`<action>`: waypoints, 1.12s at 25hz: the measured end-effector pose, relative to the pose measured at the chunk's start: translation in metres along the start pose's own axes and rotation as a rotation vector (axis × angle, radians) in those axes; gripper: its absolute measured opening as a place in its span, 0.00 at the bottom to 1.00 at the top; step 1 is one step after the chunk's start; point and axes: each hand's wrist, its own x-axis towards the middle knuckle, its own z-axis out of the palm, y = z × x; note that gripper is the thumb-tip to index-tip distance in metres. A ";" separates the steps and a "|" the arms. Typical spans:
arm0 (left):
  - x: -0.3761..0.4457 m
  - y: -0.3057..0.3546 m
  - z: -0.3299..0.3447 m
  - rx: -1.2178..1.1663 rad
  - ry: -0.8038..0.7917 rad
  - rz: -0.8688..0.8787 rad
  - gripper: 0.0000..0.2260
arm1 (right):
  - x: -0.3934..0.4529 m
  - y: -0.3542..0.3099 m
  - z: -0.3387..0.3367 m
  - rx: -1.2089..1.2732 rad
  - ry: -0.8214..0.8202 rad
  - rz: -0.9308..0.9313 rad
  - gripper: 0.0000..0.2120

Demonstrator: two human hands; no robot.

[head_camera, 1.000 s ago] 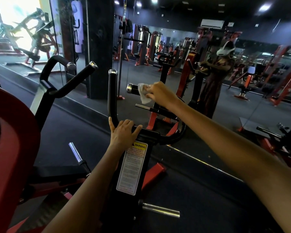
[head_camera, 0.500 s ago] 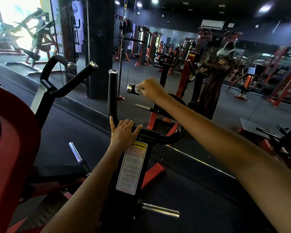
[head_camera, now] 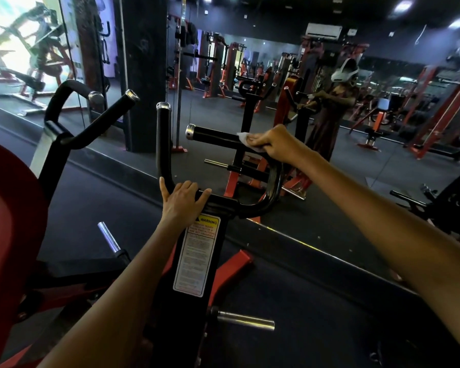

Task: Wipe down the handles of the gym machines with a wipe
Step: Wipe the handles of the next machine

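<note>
A black U-shaped handle bar tops the machine in front of me. Its right grip (head_camera: 213, 135) runs leftward to a chrome end cap. My right hand (head_camera: 272, 143) grips that handle near its bend, with a white wipe (head_camera: 243, 138) wrapped under the fingers against the bar. My left hand (head_camera: 182, 201) holds the base of the upright left grip (head_camera: 163, 139), fingers curled over the crossbar. A warning label (head_camera: 198, 254) is stuck on the machine's black post below.
A second pair of black handles (head_camera: 101, 115) rises at the left above a red pad (head_camera: 8, 235). Chrome weight pegs (head_camera: 246, 324) stick out low down. A large mirror wall ahead reflects me and more red machines.
My right hand has slid with the wipe along the right grip, from the chrome end cap back toward the bend. The left hand has stayed in place.
</note>
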 end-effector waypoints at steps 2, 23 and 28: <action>0.000 0.000 -0.001 -0.012 -0.011 -0.009 0.18 | -0.025 0.009 0.006 0.006 0.076 0.062 0.14; 0.002 0.000 0.003 0.001 -0.026 -0.022 0.20 | -0.085 -0.012 0.069 0.213 0.613 0.241 0.13; 0.002 0.002 0.003 -0.006 -0.025 -0.028 0.20 | -0.130 -0.049 0.118 0.185 0.683 0.420 0.13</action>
